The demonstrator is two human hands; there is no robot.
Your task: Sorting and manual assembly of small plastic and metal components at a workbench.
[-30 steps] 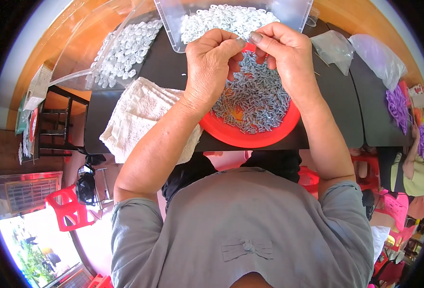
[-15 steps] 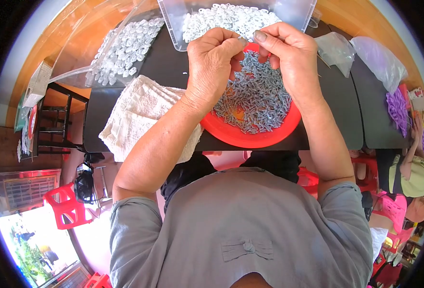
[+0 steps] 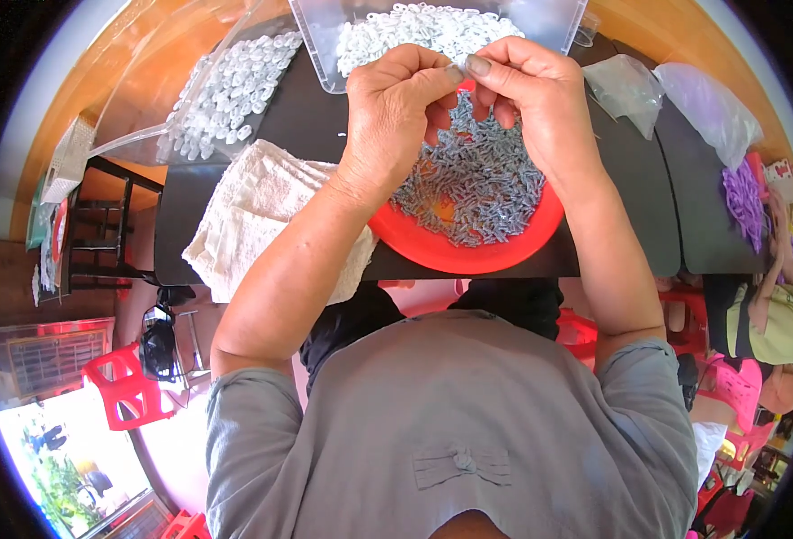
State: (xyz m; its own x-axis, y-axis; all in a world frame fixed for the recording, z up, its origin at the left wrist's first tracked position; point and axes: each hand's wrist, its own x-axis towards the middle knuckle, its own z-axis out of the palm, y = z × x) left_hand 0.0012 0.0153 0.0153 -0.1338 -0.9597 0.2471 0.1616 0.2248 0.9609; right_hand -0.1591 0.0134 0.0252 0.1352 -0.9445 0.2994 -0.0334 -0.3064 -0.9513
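Note:
Thumb and fingers pinched, my left hand meets my right hand fingertip to fingertip over the far rim of a red basin. Both hands are closed; whatever sits between the fingertips is too small and covered to name. Many small grey screw-like pieces fill the basin below. Just beyond my fingers, a clear plastic bin holds a heap of small white plastic clip-like pieces.
A folded cream towel lies left of the basin on the dark table. Farther left, a clear tray holds translucent white pieces. Plastic bags and purple strands lie right. Another person sits at far right.
My right hand has shifted slightly left, so the fingertips, which were a little apart, now touch. The left hand has hardly moved.

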